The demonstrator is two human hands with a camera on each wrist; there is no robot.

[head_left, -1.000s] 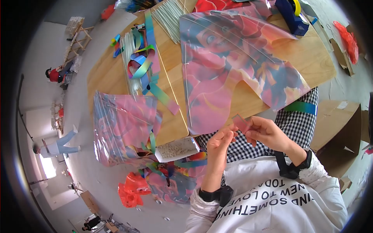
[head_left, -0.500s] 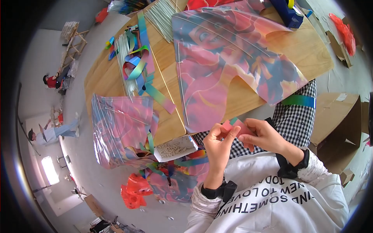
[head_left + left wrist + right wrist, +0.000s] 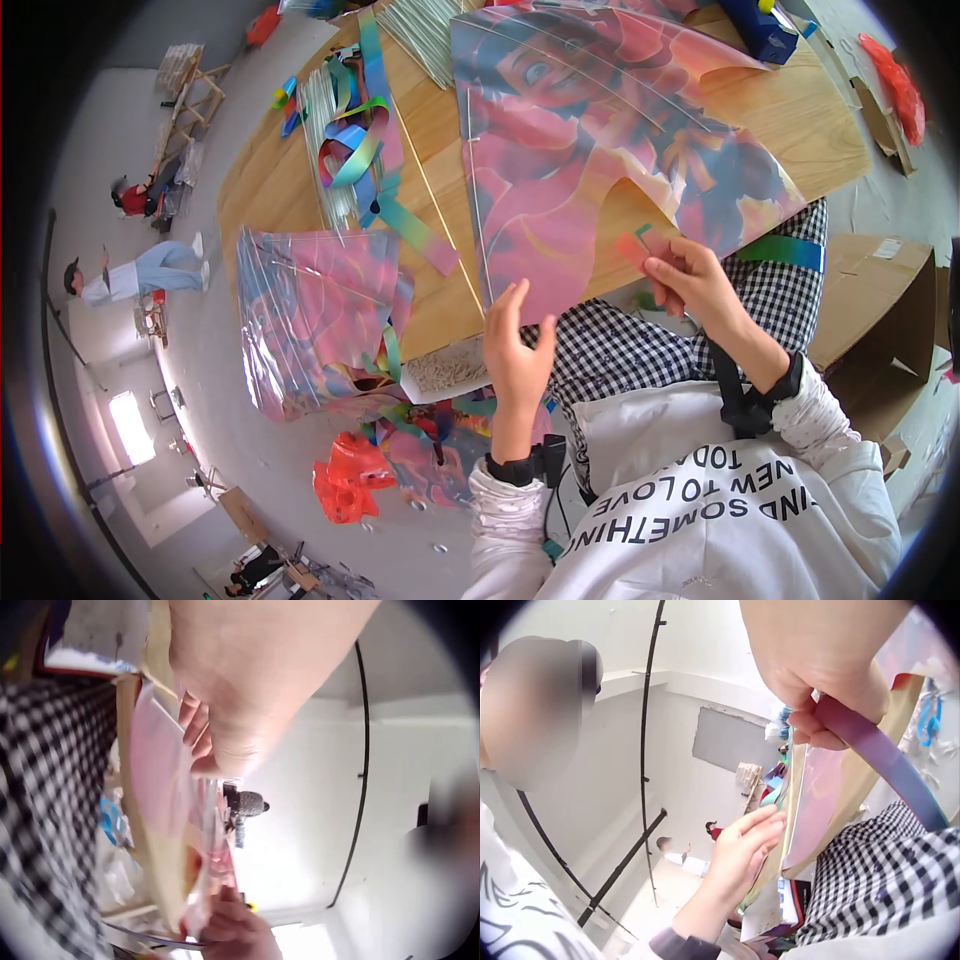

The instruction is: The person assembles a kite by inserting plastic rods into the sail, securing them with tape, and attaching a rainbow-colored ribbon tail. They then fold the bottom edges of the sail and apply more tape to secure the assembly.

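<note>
My right hand (image 3: 690, 285) pinches a folded end of a rainbow ribbon (image 3: 633, 250) between thumb and fingers, over the table's near edge. In the right wrist view the ribbon (image 3: 889, 761) trails from the fingers towards the checkered cloth on the lap. My left hand (image 3: 516, 350) is apart from it, fingers extended and thumb spread, holding nothing. Those fingertips are close to the lower tip of a large printed kite sheet (image 3: 540, 200). The sheet lies on the wooden table (image 3: 435, 190), with a cartoon face and thin rods along it.
Another printed sheet (image 3: 315, 310) overhangs the table's left side. Beside it is a white box (image 3: 450, 372) of small pale pieces. Curled ribbons (image 3: 355, 150) and white rods (image 3: 415, 40) lie further back, with a blue tape dispenser (image 3: 760, 30) at right. A cardboard box (image 3: 870, 300) stands on the floor.
Both hands were together at the ribbon. The left has let go and moved left with its fingers extended; the right has carried the ribbon up towards the kite sheet.
</note>
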